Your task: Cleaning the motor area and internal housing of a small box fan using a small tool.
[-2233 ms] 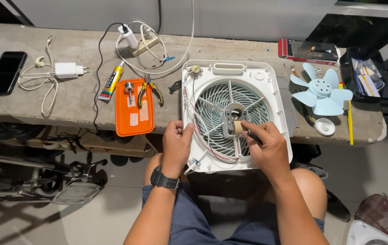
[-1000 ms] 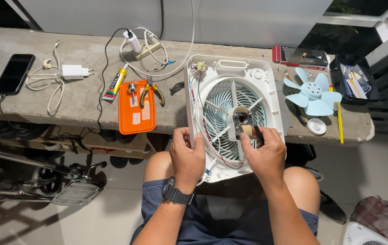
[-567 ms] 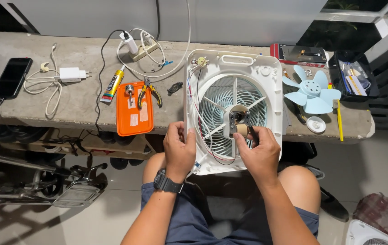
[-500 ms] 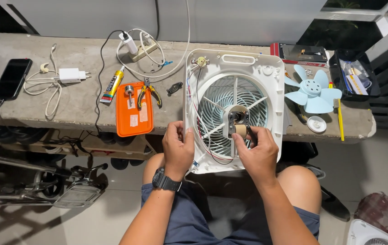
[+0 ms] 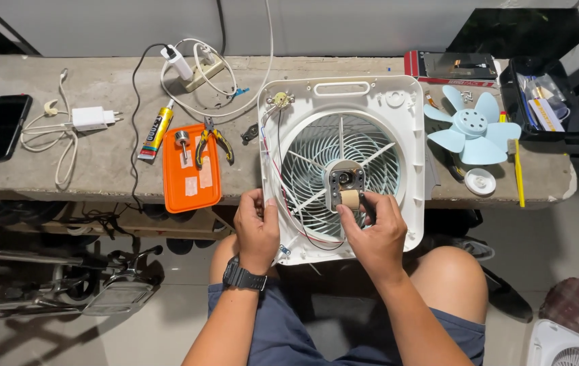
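I see the white fan housing [image 5: 343,169] lying flat, half on the concrete bench [image 5: 99,156], its near edge overhanging my lap. My left hand [image 5: 257,227] is closed around the housing's left rim, thumb on top. My right hand [image 5: 373,230] sits over the grille, fingers pinched on the small motor [image 5: 345,186] at its centre. The loose blue fan blade [image 5: 469,129] lies just right of the housing.

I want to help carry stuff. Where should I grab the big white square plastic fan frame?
Probably by the white square plastic fan frame's slotted carry handle on its far edge, reaching from the wall side. The slot is shaped for fingers and keeps them off the thin grille ribs and loose wires.
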